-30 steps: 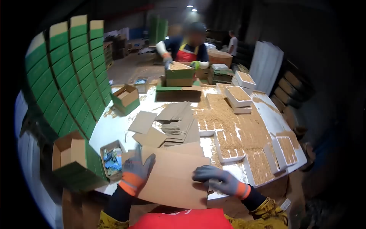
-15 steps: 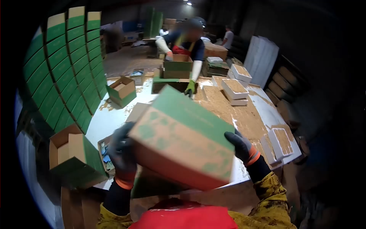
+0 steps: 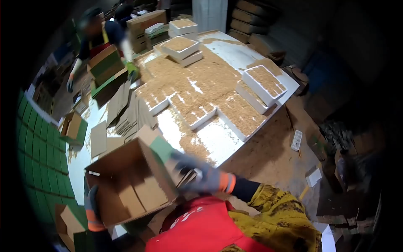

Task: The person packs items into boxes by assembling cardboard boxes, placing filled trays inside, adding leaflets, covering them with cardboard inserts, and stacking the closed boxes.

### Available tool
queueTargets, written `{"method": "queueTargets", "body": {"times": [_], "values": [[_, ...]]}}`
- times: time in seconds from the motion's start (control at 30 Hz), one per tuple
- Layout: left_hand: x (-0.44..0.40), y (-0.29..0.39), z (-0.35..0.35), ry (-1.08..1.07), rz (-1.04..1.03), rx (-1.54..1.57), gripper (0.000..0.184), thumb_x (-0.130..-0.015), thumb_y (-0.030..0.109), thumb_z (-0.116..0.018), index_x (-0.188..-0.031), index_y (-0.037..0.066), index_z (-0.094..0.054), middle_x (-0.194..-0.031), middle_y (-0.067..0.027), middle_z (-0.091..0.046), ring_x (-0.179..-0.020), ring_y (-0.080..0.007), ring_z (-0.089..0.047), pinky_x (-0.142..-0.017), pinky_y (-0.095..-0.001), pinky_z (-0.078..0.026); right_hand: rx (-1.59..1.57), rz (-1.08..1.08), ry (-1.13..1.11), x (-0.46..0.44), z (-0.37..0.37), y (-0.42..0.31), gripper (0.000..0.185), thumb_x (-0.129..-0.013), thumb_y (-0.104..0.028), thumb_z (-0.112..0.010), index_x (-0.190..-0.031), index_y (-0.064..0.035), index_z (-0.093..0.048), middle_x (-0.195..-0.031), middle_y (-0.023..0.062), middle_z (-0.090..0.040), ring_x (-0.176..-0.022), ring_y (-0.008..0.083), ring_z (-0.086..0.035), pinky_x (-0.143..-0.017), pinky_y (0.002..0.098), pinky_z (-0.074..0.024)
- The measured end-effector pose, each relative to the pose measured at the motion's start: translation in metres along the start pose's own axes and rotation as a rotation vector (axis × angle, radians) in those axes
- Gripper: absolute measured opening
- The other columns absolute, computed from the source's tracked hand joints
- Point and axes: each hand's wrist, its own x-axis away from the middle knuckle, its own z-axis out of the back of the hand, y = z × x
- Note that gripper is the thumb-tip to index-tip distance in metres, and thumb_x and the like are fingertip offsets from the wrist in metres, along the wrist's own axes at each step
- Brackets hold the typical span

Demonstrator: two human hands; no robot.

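A cardboard box (image 3: 142,195), brown inside and partly green outside, tilts with its open top toward me, and its inside shows bare. My left hand (image 3: 92,206), in a dark glove with an orange cuff, grips the box's left wall. Just beyond the right wall is my right hand (image 3: 199,172), gloved alike and blurred by motion. Whether it touches the box or the cardboard beside it, I cannot tell. Flat cardboard pieces (image 3: 132,113) lie in a loose pile on the table behind the box.
White trays filled with brown grainy material (image 3: 262,82) stand on the white table (image 3: 224,140), with more trays (image 3: 180,46) farther back. A co-worker (image 3: 105,38) handles another box (image 3: 105,65) across the table. Green boxes (image 3: 37,155) are stacked at left. An open box (image 3: 69,229) sits lower left.
The view has swung to the right. The box has turned from showing its closed outside to showing its open top, and my right hand has come off its former grip.
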Motion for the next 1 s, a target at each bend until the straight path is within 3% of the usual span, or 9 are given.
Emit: {"method": "queueTargets", "body": {"times": [0.1, 0.17, 0.2, 0.23, 0.47, 0.6, 0.7, 0.8, 1.0], "values": [[0.015, -0.004, 0.000, 0.066, -0.646, -1.141, 0.030, -0.096, 0.016, -0.044, -0.118, -0.002, -0.053, -0.117, -0.0115, -0.055, -0.103, -0.0190, -0.053, -0.089, -0.0327, -0.045, 0.064, -0.028, 0.866, 0.023, 0.174, 0.076, 0.033, -0.092, 0.001, -0.045, -0.124, -0.0033, -0.049, -0.113, 0.0089, -0.058, -0.098, 0.0183, -0.061, -0.086, 0.0335, -0.0507], [0.016, 0.029, -0.082, 0.146, -0.439, -0.547, 0.031, -0.095, 0.016, -0.044, -0.118, -0.002, -0.052, -0.116, -0.0113, -0.055, -0.102, -0.0185, -0.054, -0.087, -0.0326, -0.046, -0.328, 0.256, 1.476, 0.036, 0.285, 0.080, 0.021, -0.087, -0.008, -0.058, -0.108, -0.0054, -0.058, -0.092, 0.0056, -0.058, -0.082, 0.0161, -0.060, -0.065, 0.0269, -0.0466], [0.019, 0.038, -0.111, 0.197, -0.342, -0.248, 0.031, -0.094, 0.017, -0.044, -0.117, -0.003, -0.052, -0.115, -0.0112, -0.056, -0.101, -0.0182, -0.054, -0.086, -0.0326, -0.046, 0.350, 0.103, 1.477, 0.063, 0.385, 0.128, 0.012, -0.089, -0.015, -0.061, -0.101, -0.0131, -0.060, -0.076, -0.0038, -0.052, -0.062, 0.0092, -0.046, -0.050, 0.0267, -0.0359], [0.019, 0.028, -0.091, 0.145, -0.317, -0.327, 0.033, -0.094, 0.016, -0.044, -0.122, -0.001, -0.050, -0.117, -0.0113, -0.056, -0.102, -0.0196, -0.054, -0.089, -0.0330, -0.045, 0.197, 0.035, 1.598, 0.071, 0.439, 0.142, 0.008, -0.088, -0.020, -0.063, -0.090, -0.0136, -0.060, -0.069, -0.0058, -0.046, -0.057, 0.0087, -0.038, -0.048, 0.0297, -0.0319], [0.015, 0.029, -0.092, 0.259, -0.209, -0.174, 0.043, -0.089, 0.015, -0.047, -0.131, 0.003, -0.046, -0.116, -0.0077, -0.057, -0.102, -0.0185, -0.056, -0.089, -0.0325, -0.046, -0.073, -0.254, 1.411, 0.091, 0.489, 0.140, 0.067, -0.074, -0.014, -0.076, -0.132, -0.0083, -0.043, -0.097, 0.0098, -0.060, -0.073, 0.0214, -0.058, -0.053, 0.0344, -0.0466], [0.013, 0.025, -0.082, 0.275, -0.155, -0.121, 0.043, -0.089, 0.015, -0.048, -0.130, 0.004, -0.046, -0.117, -0.0078, -0.056, -0.102, -0.0191, -0.056, -0.088, -0.0324, -0.047, -0.262, 0.027, 1.222, 0.127, 0.445, 0.136, 0.068, -0.077, -0.008, -0.069, -0.138, -0.0169, -0.039, -0.115, 0.0072, -0.057, -0.087, 0.0240, -0.061, -0.060, 0.0382, -0.0541], [0.008, 0.017, -0.074, 0.260, -0.184, -0.152, 0.042, -0.089, 0.015, -0.049, -0.129, 0.004, -0.047, -0.117, -0.0081, -0.056, -0.102, -0.0193, -0.056, -0.088, -0.0324, -0.047, -0.376, -0.247, 1.389, 0.132, 0.436, 0.126, 0.078, -0.082, -0.010, -0.066, -0.146, -0.0226, -0.023, -0.135, 0.0086, -0.042, -0.094, 0.0269, -0.060, -0.067, 0.0440, -0.0557], [0.006, 0.011, -0.064, 0.248, -0.226, -0.196, 0.041, -0.088, 0.015, -0.050, -0.128, 0.004, -0.048, -0.118, -0.0083, -0.055, -0.102, -0.0196, -0.056, -0.088, -0.0325, -0.048, -0.446, -0.087, 1.341, 0.124, 0.447, 0.140, 0.079, -0.083, -0.013, -0.067, -0.146, -0.0232, -0.022, -0.136, 0.0085, -0.041, -0.096, 0.0274, -0.059, -0.069, 0.0462, -0.0553], [0.005, 0.000, -0.044, 0.249, -0.277, -0.215, 0.042, -0.088, 0.014, -0.050, -0.129, 0.002, -0.048, -0.121, -0.0090, -0.054, -0.107, -0.0203, -0.054, -0.092, -0.0323, -0.046, -0.429, 0.046, 1.098, 0.080, 0.332, 0.067, 0.047, -0.086, -0.010, -0.060, -0.131, -0.0049, -0.049, -0.123, 0.0086, -0.054, -0.110, 0.0239, -0.054, -0.093, 0.0379, -0.0456]]}}
